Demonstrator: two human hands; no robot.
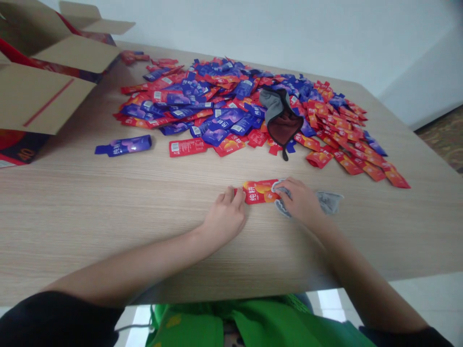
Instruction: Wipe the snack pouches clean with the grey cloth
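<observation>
A red pouch (261, 192) with orange fruit print and white characters lies flat on the table in front of me. My left hand (227, 212) pinches its narrow left end. At the other end, my right hand (298, 200) is closed on a grey cloth (329, 201), which bunches under the fingers and trails out to the right. Part of the cloth touches the pouch's right edge. A single purple pouch (125, 145) lies apart, to the left of my hands.
A large heap of red and purple pouches (217, 118) spreads across the back of the table (144, 193). On the heap lies a grey and dark brown cloth (284, 118). An opened cardboard box (47, 99) stands at the left. A wall rises behind the table.
</observation>
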